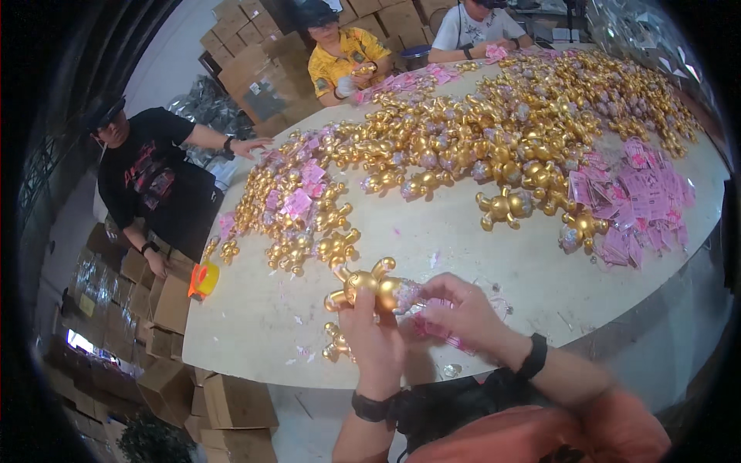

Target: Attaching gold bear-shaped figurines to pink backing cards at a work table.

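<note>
My left hand [376, 343] is closed around a shiny gold figurine [369, 284], held tilted just above the near part of the table. One end of the figurine carries a clear, glittery, lilac-tinted part [404, 295]. At that end, the fingers of my right hand [472, 315] are bent in a pinch; what lies between them is too small to make out. Pink printed tags [438, 326] show under my right hand, partly hidden by it. Beside my left wrist, another gold figurine [336, 343] rests on the table.
Gold figurines [471, 143] heap across the far side of the pale table [270, 332]. Pink tags [637, 197] pile at the right. An orange-and-yellow tape dispenser [203, 280] stands at the left edge. Three people are around the table; cardboard boxes [238, 403] stack at the left.
</note>
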Demonstrator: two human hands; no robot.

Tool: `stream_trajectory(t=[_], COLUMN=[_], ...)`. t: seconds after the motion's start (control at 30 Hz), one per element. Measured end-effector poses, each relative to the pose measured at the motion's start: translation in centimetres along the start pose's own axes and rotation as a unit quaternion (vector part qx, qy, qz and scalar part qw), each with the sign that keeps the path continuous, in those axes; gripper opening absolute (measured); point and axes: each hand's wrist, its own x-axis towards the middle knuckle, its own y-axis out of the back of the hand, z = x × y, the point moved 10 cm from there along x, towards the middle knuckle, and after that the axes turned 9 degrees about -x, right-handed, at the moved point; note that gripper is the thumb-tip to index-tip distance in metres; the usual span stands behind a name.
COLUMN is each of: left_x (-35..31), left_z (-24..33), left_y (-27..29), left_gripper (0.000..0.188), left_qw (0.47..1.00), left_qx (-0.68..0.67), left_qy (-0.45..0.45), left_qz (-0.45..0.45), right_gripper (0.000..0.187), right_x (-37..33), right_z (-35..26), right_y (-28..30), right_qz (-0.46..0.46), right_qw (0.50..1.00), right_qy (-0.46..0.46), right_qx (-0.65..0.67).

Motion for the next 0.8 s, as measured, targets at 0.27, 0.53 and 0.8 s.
stream_trajectory(t=[0.27, 0.53, 0.8], left_x=[-0.7, -0.6, 0.5], left_z=[-0.8, -1.9, -3.0], left_y=[-0.1, 1.5, 0.8], left_gripper=[0.026, 0.022, 0.020], left_qw=[0.996, 0.993, 0.992], left_qx=[-0.076, -0.065, -0.102], left_qy=[0.011, 0.043, 0.063], left_qz=[0.038, 0.094, 0.041], right_gripper=[0.018, 0.012, 0.014], right_x=[-0.6, -1.7, -0.7], right_z=[0.2, -4.6, -3.2], right_y=[-0.9, -2.7, -1.7], right_qz=[0.058, 0.084, 0.049], right_qw=[0.994, 0.822, 0.911], right_qy=[-0.010, 0.288, 0.231], right_qx=[-0.095, -0.485, -0.338])
